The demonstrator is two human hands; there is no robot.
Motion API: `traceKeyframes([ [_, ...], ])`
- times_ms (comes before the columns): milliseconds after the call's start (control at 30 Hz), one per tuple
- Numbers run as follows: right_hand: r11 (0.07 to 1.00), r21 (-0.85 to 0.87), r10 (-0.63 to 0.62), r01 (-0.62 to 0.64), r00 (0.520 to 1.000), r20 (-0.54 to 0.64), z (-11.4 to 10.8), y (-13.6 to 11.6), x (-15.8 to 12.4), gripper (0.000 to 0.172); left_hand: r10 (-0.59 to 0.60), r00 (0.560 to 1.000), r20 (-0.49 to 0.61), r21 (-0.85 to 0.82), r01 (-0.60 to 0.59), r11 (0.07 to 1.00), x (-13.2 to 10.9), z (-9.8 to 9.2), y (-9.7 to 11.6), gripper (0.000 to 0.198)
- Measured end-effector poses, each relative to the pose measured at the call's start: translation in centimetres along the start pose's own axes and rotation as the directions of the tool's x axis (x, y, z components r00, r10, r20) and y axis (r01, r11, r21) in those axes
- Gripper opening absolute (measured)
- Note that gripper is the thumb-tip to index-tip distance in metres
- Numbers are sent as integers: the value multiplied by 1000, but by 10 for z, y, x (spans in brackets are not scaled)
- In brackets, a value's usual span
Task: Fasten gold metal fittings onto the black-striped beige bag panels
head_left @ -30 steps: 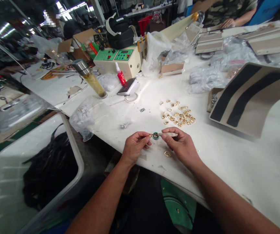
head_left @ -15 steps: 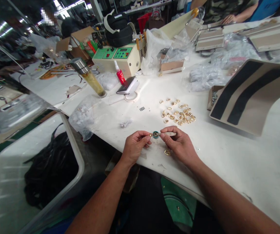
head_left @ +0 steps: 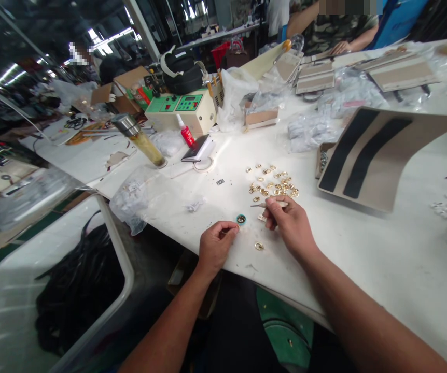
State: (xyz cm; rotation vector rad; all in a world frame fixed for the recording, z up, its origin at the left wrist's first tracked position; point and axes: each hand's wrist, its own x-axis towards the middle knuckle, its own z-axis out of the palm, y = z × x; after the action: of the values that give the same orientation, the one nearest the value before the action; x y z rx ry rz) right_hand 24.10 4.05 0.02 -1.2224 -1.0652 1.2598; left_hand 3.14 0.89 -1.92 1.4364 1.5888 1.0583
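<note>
My left hand [head_left: 216,246] is closed in a pinch on a small gold metal fitting [head_left: 238,227], mostly covered by the fingertips. Just beyond those fingertips stands a small round teal-rimmed dish [head_left: 241,219] with tiny dark and shiny parts in it. My right hand [head_left: 288,220] grips a small screwdriver [head_left: 279,204] by its pale handle; its thin metal shaft points left, above the table and apart from the left hand. A single gold oval buckle [head_left: 259,246] lies between the hands, closer to me. Several more gold buckles [head_left: 274,185] are scattered past the right hand.
A curved beige panel with black strips [head_left: 367,155] stands at right, beside a box of small parts [head_left: 322,158]. Tape [head_left: 203,165], a notebook [head_left: 198,149], a red bottle [head_left: 187,135] and a flask [head_left: 141,141] lie left. A white bin [head_left: 128,259] adjoins the table. A co-worker [head_left: 344,36] sits opposite.
My right hand has drawn the screwdriver back to the right, away from the left hand and the dish. My left hand keeps its pinch. The whole view has shifted slightly.
</note>
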Motion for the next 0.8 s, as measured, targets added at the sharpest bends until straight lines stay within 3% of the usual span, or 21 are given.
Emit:
traceKeyframes([
  [133,961,-253,-83,113,988,128,0,13,0,27,282,959,0,163,-278,947,-12,4,4,7],
  [233,873,-438,-137,215,969,204,4,19,1,17,397,917,30,235,-392,889,-19,7,6,8],
  [333,784,-569,-126,248,961,245,6,20,2,18,422,905,48,278,-418,865,-23,6,9,15],
  [433,714,-638,-143,287,953,268,7,20,1,18,427,904,-28,297,-401,867,-20,-2,15,13],
  [600,673,-652,-177,350,932,317,10,22,-2,19,383,916,-121,325,-328,887,12,-15,33,14],
  [700,663,-658,-179,358,929,325,11,23,-3,20,411,912,-16,361,-378,852,43,-10,48,14],
  [800,662,-659,-181,357,930,321,11,21,-3,19,406,883,234,418,-469,778,73,6,64,13],
])
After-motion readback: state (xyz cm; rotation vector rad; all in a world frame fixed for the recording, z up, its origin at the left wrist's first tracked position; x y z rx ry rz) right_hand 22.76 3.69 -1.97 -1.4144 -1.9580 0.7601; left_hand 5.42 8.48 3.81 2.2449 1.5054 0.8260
